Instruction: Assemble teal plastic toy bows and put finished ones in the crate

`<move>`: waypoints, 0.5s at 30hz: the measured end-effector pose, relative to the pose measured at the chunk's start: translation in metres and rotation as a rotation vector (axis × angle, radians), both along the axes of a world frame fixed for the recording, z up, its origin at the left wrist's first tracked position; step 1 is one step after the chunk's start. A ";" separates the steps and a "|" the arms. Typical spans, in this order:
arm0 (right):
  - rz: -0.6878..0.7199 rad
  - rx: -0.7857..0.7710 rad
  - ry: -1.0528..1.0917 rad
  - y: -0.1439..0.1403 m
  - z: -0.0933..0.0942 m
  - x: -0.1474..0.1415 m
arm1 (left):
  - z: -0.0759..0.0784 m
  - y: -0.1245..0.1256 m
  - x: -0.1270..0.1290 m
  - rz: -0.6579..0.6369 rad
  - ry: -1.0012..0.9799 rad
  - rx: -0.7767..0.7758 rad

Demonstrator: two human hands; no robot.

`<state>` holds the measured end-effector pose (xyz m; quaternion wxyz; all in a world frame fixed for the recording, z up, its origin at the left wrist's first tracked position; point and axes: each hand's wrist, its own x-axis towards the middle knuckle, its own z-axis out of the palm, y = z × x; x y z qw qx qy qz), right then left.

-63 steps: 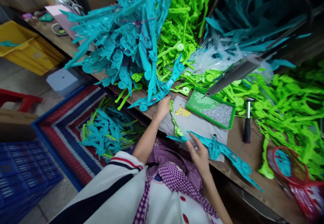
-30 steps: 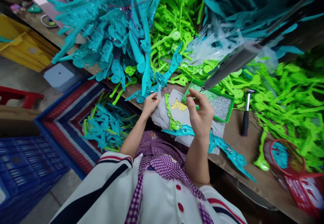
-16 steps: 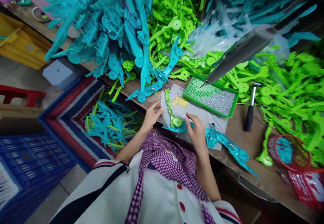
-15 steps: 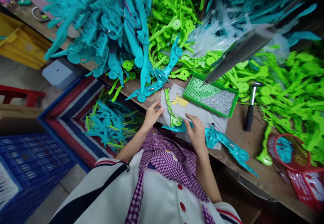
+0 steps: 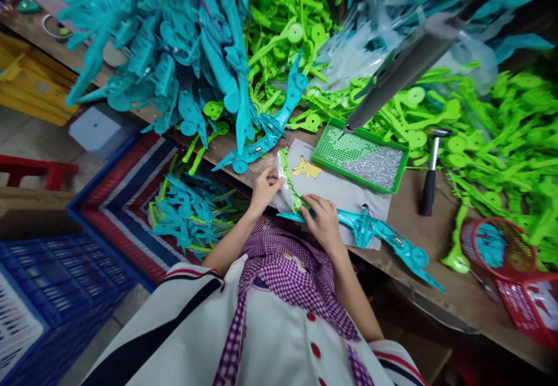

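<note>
On the grey cloth (image 5: 344, 200) lies a long, narrow green plastic part (image 5: 297, 203), partly covered by a whitish see-through plastic piece (image 5: 286, 186). My left hand (image 5: 265, 189) pinches the left edge of the see-through piece. At the lower end of the green part, my right hand (image 5: 323, 221) has its fingers closed; the fingertips hide that end. A blue plastic bow-shaped assembly (image 5: 370, 229) runs along the table edge, passing under my right hand. A yellow cartoon figure (image 5: 306, 168) shows on the cloth just beyond the green part.
A green tray (image 5: 396, 187) holds many small metal pieces, with a hanging grey screwdriver (image 5: 392, 78) above it. A hammer (image 5: 430, 182) and a red basket (image 5: 497, 246) are on the right. Blue parts (image 5: 174, 54) and green parts (image 5: 501, 147) pile up behind; a lined crate (image 5: 113, 200) stands left.
The see-through piece has moved right, onto the green part. My right hand has come left and closed at the green part's lower end. The view has shifted slightly.
</note>
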<state>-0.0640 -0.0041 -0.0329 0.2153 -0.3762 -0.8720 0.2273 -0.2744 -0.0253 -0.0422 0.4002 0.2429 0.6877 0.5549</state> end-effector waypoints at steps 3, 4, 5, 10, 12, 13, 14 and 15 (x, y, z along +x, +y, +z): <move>0.013 0.053 -0.020 0.000 -0.001 0.000 | 0.001 0.003 -0.002 -0.037 0.078 -0.018; 0.018 0.063 -0.024 0.000 -0.002 0.000 | 0.001 0.003 -0.003 -0.059 0.104 -0.021; 0.023 0.071 -0.028 0.001 -0.002 0.000 | 0.001 0.004 -0.005 -0.087 0.129 -0.019; 0.036 0.131 -0.017 0.002 -0.005 0.001 | -0.003 0.003 -0.017 -0.285 0.198 0.021; 0.034 0.153 -0.008 0.003 -0.006 0.000 | -0.003 0.004 -0.024 -0.380 0.283 0.013; 0.034 0.159 -0.005 0.003 -0.006 0.000 | -0.002 0.006 -0.028 -0.434 0.361 0.004; 0.034 0.164 -0.003 0.003 -0.006 0.000 | 0.000 0.007 -0.033 -0.495 0.453 -0.007; 0.035 0.169 0.000 0.004 -0.006 0.000 | 0.003 0.009 -0.037 -0.555 0.550 -0.016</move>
